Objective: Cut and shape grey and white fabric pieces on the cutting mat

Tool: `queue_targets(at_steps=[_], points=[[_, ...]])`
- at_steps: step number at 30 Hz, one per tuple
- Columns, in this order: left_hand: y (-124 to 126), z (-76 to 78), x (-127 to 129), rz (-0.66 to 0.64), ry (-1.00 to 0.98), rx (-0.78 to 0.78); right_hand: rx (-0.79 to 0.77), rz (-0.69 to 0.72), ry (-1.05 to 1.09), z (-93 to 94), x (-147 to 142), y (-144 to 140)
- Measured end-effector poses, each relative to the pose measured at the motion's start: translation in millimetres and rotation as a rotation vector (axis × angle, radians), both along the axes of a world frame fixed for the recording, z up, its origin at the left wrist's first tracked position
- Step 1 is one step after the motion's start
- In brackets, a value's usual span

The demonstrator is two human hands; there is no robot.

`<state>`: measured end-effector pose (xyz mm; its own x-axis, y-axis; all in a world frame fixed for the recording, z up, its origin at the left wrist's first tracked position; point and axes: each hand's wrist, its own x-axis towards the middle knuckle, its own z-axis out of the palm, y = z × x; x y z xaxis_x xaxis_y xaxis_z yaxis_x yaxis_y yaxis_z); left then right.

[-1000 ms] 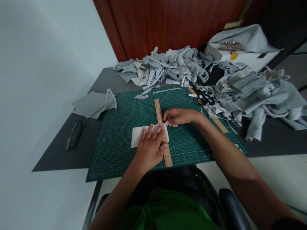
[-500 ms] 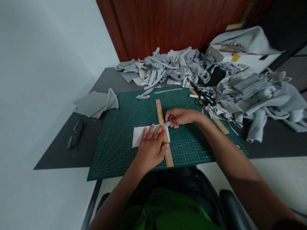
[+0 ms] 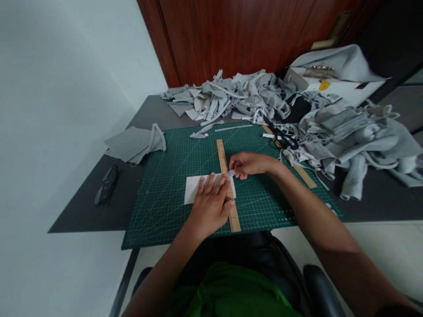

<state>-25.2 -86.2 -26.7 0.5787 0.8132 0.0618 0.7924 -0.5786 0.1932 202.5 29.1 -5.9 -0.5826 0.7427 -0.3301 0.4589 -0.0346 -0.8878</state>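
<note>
With my left hand [image 3: 211, 206] spread flat pinning the wooden ruler [image 3: 227, 182] on the white fabric piece [image 3: 194, 193], my right hand [image 3: 248, 164] should draw its pinched pale-blue chalk [image 3: 231, 173] tight along the ruler's edge.

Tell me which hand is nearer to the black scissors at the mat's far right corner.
Right. The right hand lies beside the wooden ruler, on the side towards the black scissors. The left hand presses the white piece on the ruler's other side, farther off.

Wooden ruler [image 3: 225, 176], matt; white cloth piece [image 3: 193, 193]; green matt gridded mat [image 3: 158, 211].
</note>
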Motion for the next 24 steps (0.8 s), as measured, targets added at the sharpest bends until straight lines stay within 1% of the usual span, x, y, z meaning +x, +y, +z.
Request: queue_targets(at_steps=[7,12,19,24], points=[[-0.5,-2.0,-1.0,-0.007,-0.016,0.018,-0.006,-0.009,0.005,0.9,-1.1,-1.1],[-0.2,-2.4,-0.7,-0.006,-0.019,0.018,0.06,-0.008,-0.04,-0.8,-1.9,-1.7],[-0.2,-4.5,-2.3,-0.013,-0.019,0.032,0.136,0.0,-0.057,2.0,-5.0,-5.6],[-0.6,-6.4,-2.8,-0.021,-0.041,0.047,0.095,-0.058,-0.105,2.7,-8.3,-8.9]])
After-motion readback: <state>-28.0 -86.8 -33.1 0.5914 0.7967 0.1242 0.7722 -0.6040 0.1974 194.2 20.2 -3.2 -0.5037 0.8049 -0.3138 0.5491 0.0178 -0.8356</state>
